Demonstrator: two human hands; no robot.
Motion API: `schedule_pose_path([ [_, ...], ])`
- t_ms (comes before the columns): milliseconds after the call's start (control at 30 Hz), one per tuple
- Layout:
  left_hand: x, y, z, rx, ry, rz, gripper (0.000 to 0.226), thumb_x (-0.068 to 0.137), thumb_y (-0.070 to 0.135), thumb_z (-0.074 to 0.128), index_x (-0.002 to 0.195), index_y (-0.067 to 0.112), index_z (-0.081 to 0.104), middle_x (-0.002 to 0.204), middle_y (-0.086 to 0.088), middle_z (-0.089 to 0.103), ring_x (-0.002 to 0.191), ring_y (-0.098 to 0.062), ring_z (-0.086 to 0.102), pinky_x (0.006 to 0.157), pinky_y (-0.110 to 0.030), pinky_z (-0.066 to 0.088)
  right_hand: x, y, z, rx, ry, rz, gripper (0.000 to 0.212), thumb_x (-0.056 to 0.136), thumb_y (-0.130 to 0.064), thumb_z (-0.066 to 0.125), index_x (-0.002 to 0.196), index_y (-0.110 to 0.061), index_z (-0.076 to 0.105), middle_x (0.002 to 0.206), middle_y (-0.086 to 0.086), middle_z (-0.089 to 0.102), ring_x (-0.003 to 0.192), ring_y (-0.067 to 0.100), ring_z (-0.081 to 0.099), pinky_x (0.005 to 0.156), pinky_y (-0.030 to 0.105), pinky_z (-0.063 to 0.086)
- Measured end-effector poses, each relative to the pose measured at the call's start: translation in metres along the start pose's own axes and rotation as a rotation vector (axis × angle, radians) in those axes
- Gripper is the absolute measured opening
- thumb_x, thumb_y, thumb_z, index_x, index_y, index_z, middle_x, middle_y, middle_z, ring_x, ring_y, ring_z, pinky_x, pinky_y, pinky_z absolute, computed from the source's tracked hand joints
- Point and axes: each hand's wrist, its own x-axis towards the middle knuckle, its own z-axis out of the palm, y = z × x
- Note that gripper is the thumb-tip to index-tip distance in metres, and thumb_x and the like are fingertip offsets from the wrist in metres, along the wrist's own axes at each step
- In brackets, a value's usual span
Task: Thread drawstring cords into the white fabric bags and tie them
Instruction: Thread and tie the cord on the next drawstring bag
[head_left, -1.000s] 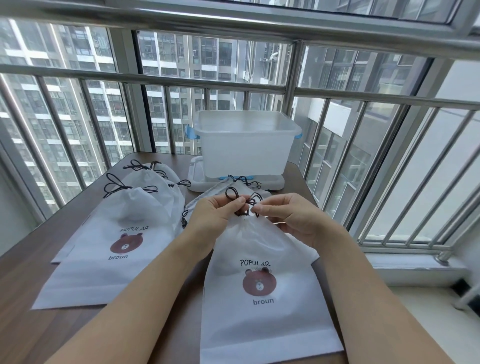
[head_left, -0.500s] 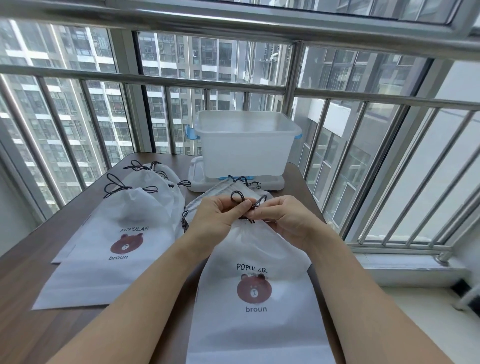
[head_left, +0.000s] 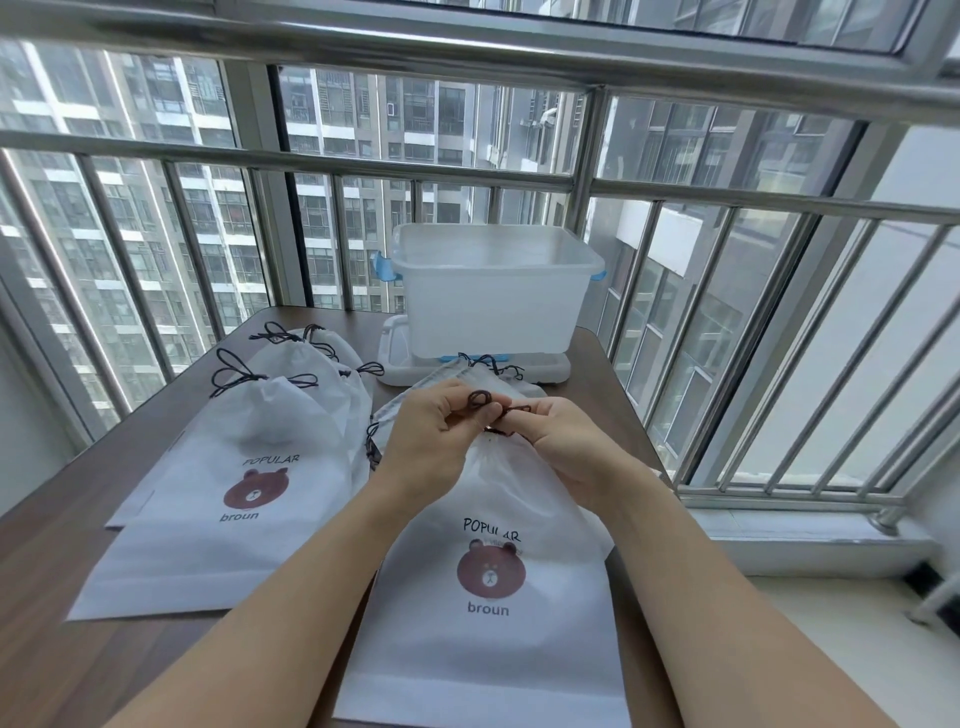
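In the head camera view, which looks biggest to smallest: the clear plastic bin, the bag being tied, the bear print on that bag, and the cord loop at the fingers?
1. bag being tied, though nearness enlarges it
2. clear plastic bin
3. bear print
4. cord loop

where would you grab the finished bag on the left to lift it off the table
Pinch the gathered neck of the finished bag just below its tied black cord, coming from above: the fabric bunches narrow there, while the body lies flat on the table.
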Motion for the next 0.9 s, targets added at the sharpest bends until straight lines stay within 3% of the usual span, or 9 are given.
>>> schedule_pose_path([
  [133,0.001,0.005,0.001,-0.209,0.010,-0.128,0.020,0.092,-0.001,0.063,0.092,0.014,0.076,0.084,0.004,0.076,0.086,-0.011,0.072,0.083,-0.022,0.054,-0.007,-0.007,-0.006,0.183,-0.084,0.057,0.010,0.092,0.000,0.066,0.102,-0.001,0.069,0.095,0.012,0.074,0.080,0.016,0.072,0.069,0.022,0.057],
  [233,0.000,0.008,0.000,-0.238,0.011,-0.138,0.017,0.092,-0.001,0.062,0.097,0.010,0.075,0.083,0.006,0.076,0.083,-0.006,0.071,0.079,-0.015,0.052,-0.012,-0.013,-0.012,0.252,-0.133,0.080,0.019,0.084,-0.008,0.073,0.103,-0.005,0.067,0.093,0.010,0.072,0.078,0.019,0.070,0.063,0.026,0.058],
  [367,0.000,0.011,0.001,-0.257,0.013,-0.159,0.017,0.093,0.002,0.062,0.095,0.012,0.075,0.083,0.008,0.076,0.083,-0.003,0.070,0.079,-0.013,0.050,-0.010,-0.013,-0.015,0.227,-0.100,0.090,0.041,0.081,-0.022,0.076,0.114,0.000,0.071,0.100,0.012,0.070,0.081,0.022,0.065,0.067,0.029,0.057],
  [533,-0.001,0.011,0.002,-0.303,0.028,-0.239,0.015,0.096,0.005,0.060,0.097,0.005,0.074,0.077,0.008,0.074,0.074,-0.001,0.067,0.074,-0.012,0.049,-0.007,-0.012,-0.019,0.122,-0.043,0.004,0.011,0.087,-0.016,0.073,0.094,-0.007,0.072,0.088,0.007,0.073,0.077,0.018,0.068,0.072,0.030,0.054],
  [667,0.000,0.010,0.002,-0.350,0.011,-0.306,0.014,0.095,0.006,0.061,0.094,0.008,0.074,0.075,0.001,0.075,0.074,-0.008,0.069,0.075,-0.015,0.052,-0.007,-0.015,-0.021,0.103,-0.024,-0.029,0.013,0.088,-0.005,0.072,0.101,-0.003,0.073,0.089,0.010,0.072,0.078,0.018,0.065,0.074,0.027,0.054],
  [800,0.000,0.008,0.002,-0.354,0.006,-0.326,0.013,0.093,0.002,0.062,0.097,0.005,0.074,0.077,-0.002,0.075,0.075,-0.010,0.070,0.075,-0.015,0.052,-0.009,-0.018,-0.022,0.088,0.019,-0.044,0.014,0.089,0.004,0.067,0.091,-0.008,0.075,0.077,0.007,0.070,0.067,0.013,0.061,0.065,0.021,0.052],
  [900,0.000,0.007,0.003,-0.297,-0.001,-0.311,0.014,0.093,0.002,0.063,0.101,0.003,0.074,0.079,-0.003,0.074,0.076,-0.009,0.069,0.076,-0.015,0.051,-0.009,-0.018,-0.020,-0.018,0.052,-0.046,0.015,0.090,0.003,0.064,0.093,-0.005,0.075,0.075,0.007,0.069,0.066,0.014,0.061,0.064,0.020,0.052],
])
